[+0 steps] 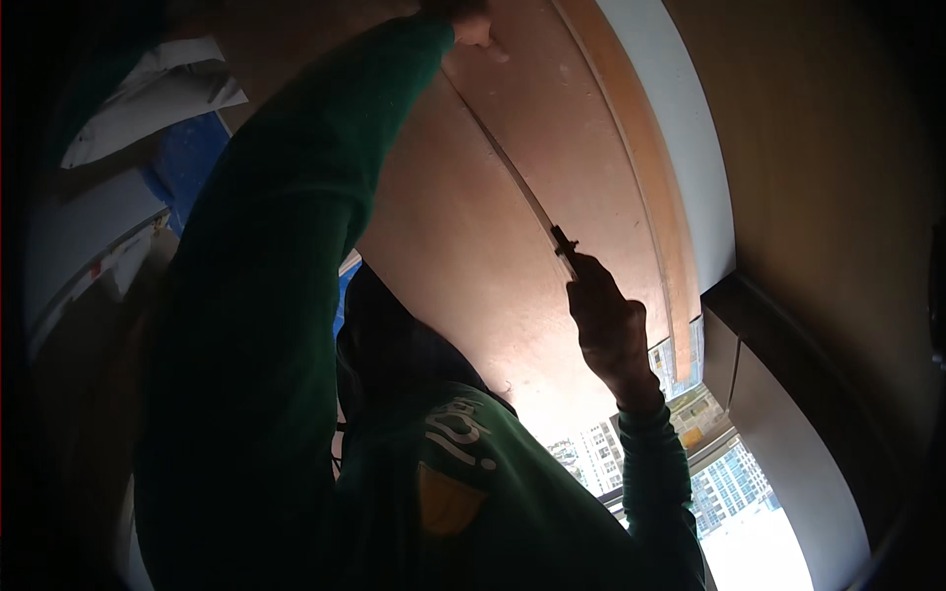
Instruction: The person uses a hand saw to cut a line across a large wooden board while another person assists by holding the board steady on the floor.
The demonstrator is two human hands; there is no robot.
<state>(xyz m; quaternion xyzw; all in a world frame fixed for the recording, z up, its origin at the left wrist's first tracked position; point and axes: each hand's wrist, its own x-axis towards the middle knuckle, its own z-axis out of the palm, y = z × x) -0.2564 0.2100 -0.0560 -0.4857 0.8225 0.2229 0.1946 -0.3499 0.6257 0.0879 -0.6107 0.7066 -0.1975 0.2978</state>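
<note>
My right hand (608, 323) is closed around a slim dark tool (564, 242) that looks like a utility knife, with a small knob on its side. The tool's tip meets the lower end of a long thin dark line (498, 148), edged with a pale strip, on a large brown board (443, 197). At the far end of this line, my left hand (473, 28) rests against the board with its thumb stretched out. Its other fingers are in deep shadow at the top edge. My left arm (296, 167) reaches across in a green sleeve.
An orange-brown strip (616, 128) and a pale curved band (695, 98) border the board on the right. Bright windows (734, 483) with buildings outside lie at the lower right. White sheets (158, 98) and a blue thing (192, 158) are at the left.
</note>
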